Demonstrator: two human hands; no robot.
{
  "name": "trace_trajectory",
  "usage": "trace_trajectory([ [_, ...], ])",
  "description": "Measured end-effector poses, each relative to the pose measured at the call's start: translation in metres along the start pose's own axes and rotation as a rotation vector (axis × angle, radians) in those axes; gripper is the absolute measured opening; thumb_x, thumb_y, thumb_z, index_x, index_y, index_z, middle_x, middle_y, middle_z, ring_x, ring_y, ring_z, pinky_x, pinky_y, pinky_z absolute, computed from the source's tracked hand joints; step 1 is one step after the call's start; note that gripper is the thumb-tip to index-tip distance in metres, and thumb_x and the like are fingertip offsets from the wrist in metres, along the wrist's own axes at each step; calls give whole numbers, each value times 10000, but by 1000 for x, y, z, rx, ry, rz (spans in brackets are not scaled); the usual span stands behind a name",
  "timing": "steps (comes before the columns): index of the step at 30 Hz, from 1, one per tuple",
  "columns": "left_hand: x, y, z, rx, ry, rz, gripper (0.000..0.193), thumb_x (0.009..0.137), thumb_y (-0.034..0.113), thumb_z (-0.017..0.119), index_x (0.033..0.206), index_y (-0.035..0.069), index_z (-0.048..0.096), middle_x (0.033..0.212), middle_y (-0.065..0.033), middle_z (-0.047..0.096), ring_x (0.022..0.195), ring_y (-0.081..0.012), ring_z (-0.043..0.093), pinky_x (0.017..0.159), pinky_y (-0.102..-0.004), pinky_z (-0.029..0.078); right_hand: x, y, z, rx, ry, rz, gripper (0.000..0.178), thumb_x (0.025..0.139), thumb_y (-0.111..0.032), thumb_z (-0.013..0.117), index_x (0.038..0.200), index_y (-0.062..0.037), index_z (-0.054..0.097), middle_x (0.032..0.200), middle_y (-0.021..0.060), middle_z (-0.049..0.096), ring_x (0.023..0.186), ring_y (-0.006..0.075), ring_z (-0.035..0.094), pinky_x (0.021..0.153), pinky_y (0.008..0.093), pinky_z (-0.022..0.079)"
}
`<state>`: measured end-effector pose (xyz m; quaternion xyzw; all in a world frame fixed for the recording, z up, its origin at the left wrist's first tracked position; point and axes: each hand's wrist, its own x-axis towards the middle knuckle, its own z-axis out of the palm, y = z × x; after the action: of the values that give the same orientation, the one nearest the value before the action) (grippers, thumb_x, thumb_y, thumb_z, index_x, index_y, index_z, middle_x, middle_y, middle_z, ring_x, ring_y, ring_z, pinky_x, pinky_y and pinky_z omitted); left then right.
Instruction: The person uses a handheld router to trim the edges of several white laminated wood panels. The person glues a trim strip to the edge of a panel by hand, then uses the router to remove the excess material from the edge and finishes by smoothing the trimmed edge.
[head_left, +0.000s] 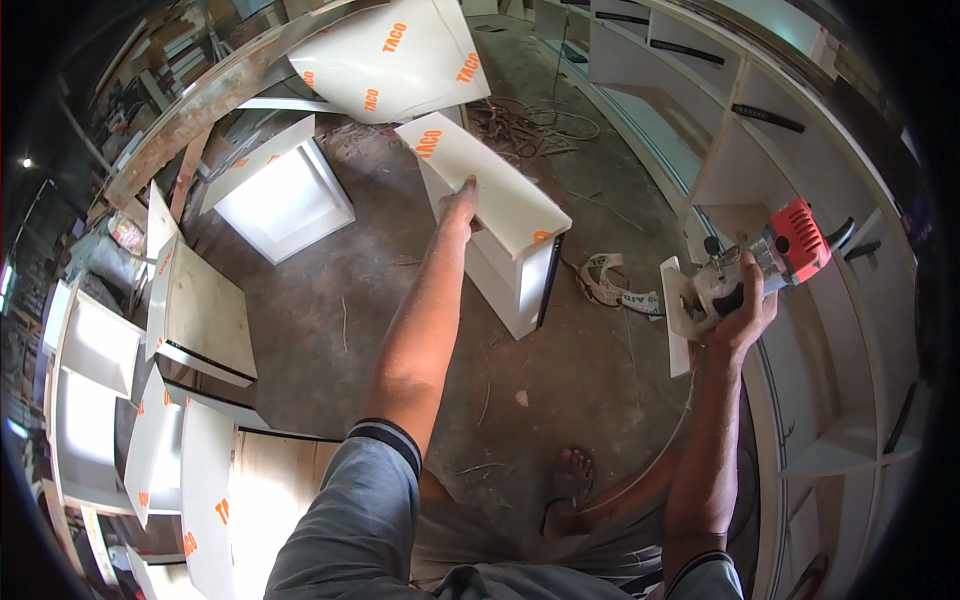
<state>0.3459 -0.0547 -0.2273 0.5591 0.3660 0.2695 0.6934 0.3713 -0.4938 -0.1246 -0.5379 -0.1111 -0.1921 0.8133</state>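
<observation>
Out in front of me, my left hand (461,208) grips the edge of a white drawer (515,200), the thumb lying over its panel. The drawer stands tilted on the floor, with a black slide rail (551,278) along one side. The fingers on its far side are hidden. On the right, my right hand (742,318) is closed around a trim router (770,258) with a red motor cap and a silver body. Its pale base plate (679,325) faces left, toward the drawer but apart from it.
Several white drawers and panels crowd the left, among them a drawer (285,200) and a wood-faced box (212,312). A cabinet frame (740,185) with black rails runs along the right. Cables (530,125) and a loose printed strip (640,302) lie on the concrete floor (400,290). My foot (572,480) is near.
</observation>
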Motion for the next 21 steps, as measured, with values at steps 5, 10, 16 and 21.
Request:
trace_trajectory([
  [5, -24, -1, -3, 136, -101, -114, 718, 908, 619, 620, 1241, -17, 615, 1096, -159, 678, 777, -256, 693, 612, -398, 589, -3, 1, -1, -11, -8, -10, 363, 865, -284, 737, 1054, 9, 634, 914, 51, 623, 807, 136, 587, 757, 294, 475],
  [10, -46, 0, -19, 343, 36, -5, 810, 878, 616, 673, 1182, -129, 581, 904, -172, 677, 582, -219, 638, 453, -328, 543, -9, 0, 6, 53, -62, -24, 339, 886, -229, 725, 1099, 12, 619, 940, 61, 628, 841, 158, 615, 748, 325, 503],
  [16, -111, 18, -83, 420, 69, 216, 487, 895, 491, 743, 954, 46, 554, 638, -23, 518, 429, -100, 448, 375, -302, 381, -15, 26, 13, 37, -64, -95, 352, 903, -203, 723, 1150, 41, 664, 1027, 89, 665, 898, 160, 624, 789, 342, 524],
  [21, -233, 4, -162, 124, 145, 165, 425, 912, 480, 718, 975, 71, 621, 702, -7, 560, 542, -88, 511, 509, -291, 456, -16, 4, -4, 207, -15, 122, 413, 881, -208, 740, 1196, 41, 647, 1123, 125, 662, 958, 220, 652, 791, 374, 570],
])
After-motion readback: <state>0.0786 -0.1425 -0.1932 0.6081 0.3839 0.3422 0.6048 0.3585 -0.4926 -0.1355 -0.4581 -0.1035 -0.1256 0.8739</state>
